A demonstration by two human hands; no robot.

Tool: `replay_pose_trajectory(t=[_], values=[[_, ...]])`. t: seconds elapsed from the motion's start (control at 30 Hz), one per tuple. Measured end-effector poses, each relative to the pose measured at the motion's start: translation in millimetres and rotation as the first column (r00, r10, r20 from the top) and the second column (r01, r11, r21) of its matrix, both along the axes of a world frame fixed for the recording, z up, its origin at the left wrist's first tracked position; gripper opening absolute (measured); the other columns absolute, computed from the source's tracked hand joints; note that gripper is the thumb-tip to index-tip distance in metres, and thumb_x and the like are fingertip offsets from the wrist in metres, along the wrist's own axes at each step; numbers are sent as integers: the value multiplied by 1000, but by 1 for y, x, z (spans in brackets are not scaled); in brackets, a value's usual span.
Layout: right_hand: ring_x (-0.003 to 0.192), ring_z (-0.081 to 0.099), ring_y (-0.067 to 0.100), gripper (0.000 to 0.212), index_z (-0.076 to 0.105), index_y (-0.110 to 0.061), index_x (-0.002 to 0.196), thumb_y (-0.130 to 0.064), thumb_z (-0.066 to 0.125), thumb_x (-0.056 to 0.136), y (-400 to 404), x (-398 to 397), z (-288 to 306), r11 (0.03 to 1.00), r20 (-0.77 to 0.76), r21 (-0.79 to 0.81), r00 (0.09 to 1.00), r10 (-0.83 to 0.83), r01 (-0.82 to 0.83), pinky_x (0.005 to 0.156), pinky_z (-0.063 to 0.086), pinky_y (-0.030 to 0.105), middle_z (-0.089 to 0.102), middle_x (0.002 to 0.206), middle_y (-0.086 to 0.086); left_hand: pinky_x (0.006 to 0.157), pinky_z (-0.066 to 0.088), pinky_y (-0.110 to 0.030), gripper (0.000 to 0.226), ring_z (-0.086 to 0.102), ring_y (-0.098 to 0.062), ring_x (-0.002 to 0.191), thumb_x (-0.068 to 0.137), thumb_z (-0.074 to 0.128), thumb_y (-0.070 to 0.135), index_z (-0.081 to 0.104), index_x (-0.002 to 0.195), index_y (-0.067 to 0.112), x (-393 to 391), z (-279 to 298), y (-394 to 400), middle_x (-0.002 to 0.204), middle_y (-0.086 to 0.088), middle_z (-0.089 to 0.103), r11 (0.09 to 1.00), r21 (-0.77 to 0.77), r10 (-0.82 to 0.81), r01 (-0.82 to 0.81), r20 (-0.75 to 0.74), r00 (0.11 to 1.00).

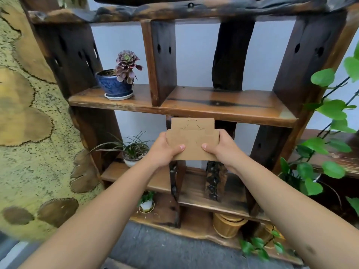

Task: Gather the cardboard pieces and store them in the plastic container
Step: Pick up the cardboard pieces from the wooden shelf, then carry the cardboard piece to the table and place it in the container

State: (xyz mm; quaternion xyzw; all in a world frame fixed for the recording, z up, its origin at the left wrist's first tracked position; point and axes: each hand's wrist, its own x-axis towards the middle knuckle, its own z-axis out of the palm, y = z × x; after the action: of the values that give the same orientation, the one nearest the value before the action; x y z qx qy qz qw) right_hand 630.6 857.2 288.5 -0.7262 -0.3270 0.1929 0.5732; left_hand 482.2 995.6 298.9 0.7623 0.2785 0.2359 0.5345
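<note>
Left hand [165, 150]: grips the left edge of the cardboard pieces [192, 139], thumb on the front.
Right hand [221, 148]: grips their right edge likewise.
Cardboard pieces: a stack held upright between both hands (curved cut lines show).
Blue pot [114, 85]: up-left of the left hand, holding a purple succulent [127, 65].
White pot [131, 161]: just left of the left hand, holding grassy leaves.

the cardboard pieces [192, 139] are flat brown sheets with curved cut lines, stacked unevenly so that the rear one stands higher. they are held upright in the air, faces toward the camera, edges roughly level.
</note>
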Motion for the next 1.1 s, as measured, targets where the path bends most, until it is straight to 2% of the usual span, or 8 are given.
replay_pose_trajectory(t=[0.17,0.33,0.4,0.57,0.77,0.87,1.0,1.1], values=[[97,58,5,40,45,-25,113,-18,73,84,27,-22,-18,995,-63,-17,993,95,-96,72,52,22,58,107,-11,96,48,-36,53,60,-19,109,83,74,19,47,128,12,-38,-13,11,123,-4,62,996,-19,87,-88,-41,995],[95,57,5,38,44,-31,109,-22,72,85,57,-58,-25,977,-92,-34,975,204,-208,53,48,12,57,108,-13,95,48,-34,54,59,-16,109,82,75,25,46,126,16,-84,-20,28,122,0,61,982,-5,188,-189,-76,979],[97,58,6,37,45,-32,107,-23,73,84,68,-75,-25,970,-99,-35,966,238,-242,59,50,15,58,109,-11,96,48,-36,54,59,-17,110,81,76,24,46,125,18,-104,-23,34,120,0,61,972,-14,232,-234,-65,970],[101,60,12,38,48,-32,106,-27,76,79,100,-126,-31,948,-91,-62,948,306,-312,85,54,38,62,110,-8,101,47,-46,56,59,-22,112,80,76,17,46,127,15,-166,-28,48,123,-5,61,948,-99,301,-303,-35,953],[103,61,14,41,48,-24,114,-17,73,82,134,-222,-36,901,-128,-47,897,423,-432,84,56,39,62,113,-3,93,52,-38,49,61,-17,102,82,75,17,45,120,19,-267,-36,63,116,-3,61,893,-145,424,-426,-49,905],[101,61,12,40,48,-22,114,-13,72,83,148,-273,-38,875,-148,-39,868,473,-483,84,57,40,62,112,-2,75,54,-34,52,62,-19,94,82,75,21,46,124,16,-320,-38,68,113,-4,62,867,-136,472,-480,-91,877],[101,61,13,37,49,-23,109,-11,72,83,169,-340,-44,837,-146,-43,832,536,-546,87,55,41,63,110,-1,90,55,-51,52,63,-27,107,82,74,13,47,126,10,-389,-40,68,120,-10,63,817,-182,546,-547,-63,835],[97,60,7,41,50,-23,114,-15,74,81,185,-392,-47,806,-112,-59,806,582,-590,77,53,29,63,109,-5,98,50,-46,51,61,-25,110,82,75,12,47,125,9,-444,-44,68,122,-10,62,768,-182,617,-614,-49,786]])
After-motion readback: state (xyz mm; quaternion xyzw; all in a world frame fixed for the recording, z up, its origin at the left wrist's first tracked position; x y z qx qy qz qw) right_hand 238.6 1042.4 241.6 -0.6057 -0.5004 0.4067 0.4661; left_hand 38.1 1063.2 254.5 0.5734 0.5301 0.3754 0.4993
